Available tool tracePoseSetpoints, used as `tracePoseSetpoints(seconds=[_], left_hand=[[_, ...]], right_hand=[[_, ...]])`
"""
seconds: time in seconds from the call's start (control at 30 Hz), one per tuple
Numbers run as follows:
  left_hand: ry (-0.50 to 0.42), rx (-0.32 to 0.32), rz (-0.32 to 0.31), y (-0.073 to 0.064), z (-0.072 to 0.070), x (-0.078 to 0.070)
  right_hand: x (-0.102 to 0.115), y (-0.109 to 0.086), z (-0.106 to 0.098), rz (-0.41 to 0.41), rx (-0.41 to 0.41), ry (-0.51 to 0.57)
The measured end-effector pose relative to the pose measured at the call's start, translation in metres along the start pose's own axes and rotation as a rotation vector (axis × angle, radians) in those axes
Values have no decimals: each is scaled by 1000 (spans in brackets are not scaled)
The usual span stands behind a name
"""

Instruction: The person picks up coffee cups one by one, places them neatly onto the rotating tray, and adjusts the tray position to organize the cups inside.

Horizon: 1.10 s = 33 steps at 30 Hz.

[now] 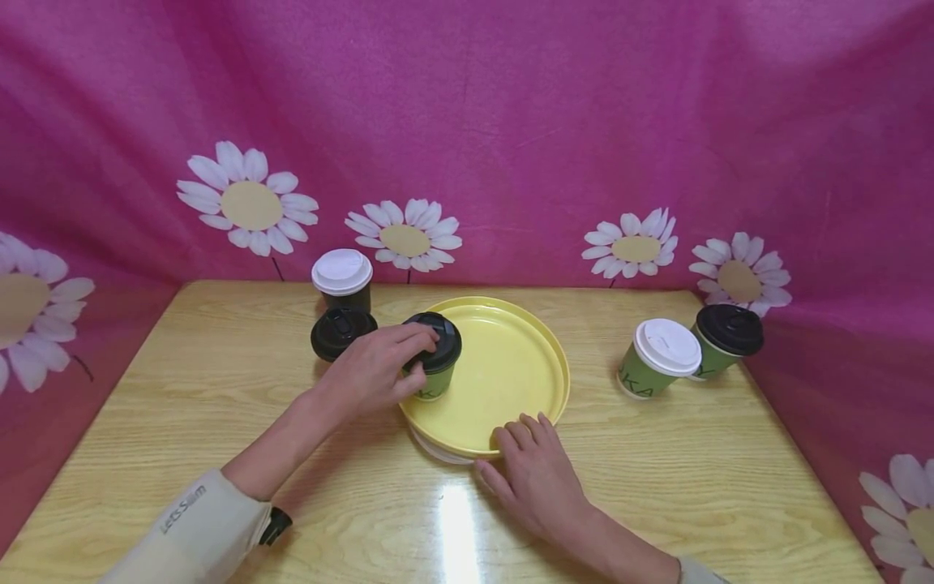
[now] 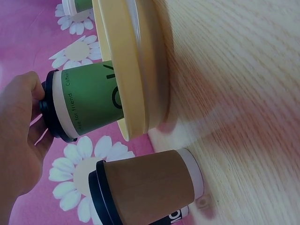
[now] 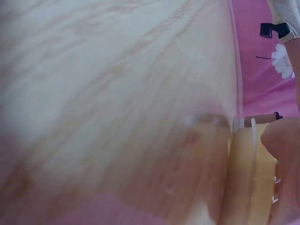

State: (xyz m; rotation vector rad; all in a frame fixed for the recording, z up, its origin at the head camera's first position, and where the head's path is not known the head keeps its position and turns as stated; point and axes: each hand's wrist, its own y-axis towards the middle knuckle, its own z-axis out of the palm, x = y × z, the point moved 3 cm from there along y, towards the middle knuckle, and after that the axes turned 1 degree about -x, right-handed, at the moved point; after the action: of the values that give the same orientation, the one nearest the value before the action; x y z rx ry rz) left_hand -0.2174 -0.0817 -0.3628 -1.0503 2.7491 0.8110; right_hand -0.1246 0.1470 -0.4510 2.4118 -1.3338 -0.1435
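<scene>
Magenta cloth point(image 1: 511, 122) backs a wooden table point(image 1: 219, 357), left fingers point(image 1: 410, 334) gripping a cup point(image 2: 91, 98), right fingers point(image 1: 525, 438) holding a yellow tray point(image 1: 511, 357).

Got a left hand point(image 2: 18, 133) at far left, gripping a green cup point(image 2: 91, 101) by its black lid point(image 2: 49, 110), with the base hidden behind a yellow tray point(image 2: 129, 79) up top. Also got a brown cup point(image 2: 150, 187) at bottom centre, daisy-print pink cloth point(image 2: 23, 42) on the left and wood tabletop point(image 2: 243, 140) on the right.
</scene>
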Motion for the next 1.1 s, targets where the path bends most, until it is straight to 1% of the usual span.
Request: tracePoseSetpoints(seconds=[0.13,0.27,0.33,0.47,0.57,0.73,0.93,1.1], left_hand=[[-2,4,-10,0,1,0],[-11,8,-17,1,1,1],[-20,5,-22,1,1,0],[-34,-2,-38,1,1,1],[-36,0,-45,1,1,2],[-34,1,-35,1,0,3],[-39,3,-29,1,0,3],[-38,10,-48,1,0,3]], right_hand=[[0,0,-3,14,44,-11],[-5,2,-10,25,66,35],[-10,4,-15,0,63,62],[-29,6,-22,-85,84,101],[-46,5,-23,-141,118,109],[-73,1,-21,-230,123,83],[-98,-1,-16,-302,137,65],[-106,0,-14,-337,153,81]])
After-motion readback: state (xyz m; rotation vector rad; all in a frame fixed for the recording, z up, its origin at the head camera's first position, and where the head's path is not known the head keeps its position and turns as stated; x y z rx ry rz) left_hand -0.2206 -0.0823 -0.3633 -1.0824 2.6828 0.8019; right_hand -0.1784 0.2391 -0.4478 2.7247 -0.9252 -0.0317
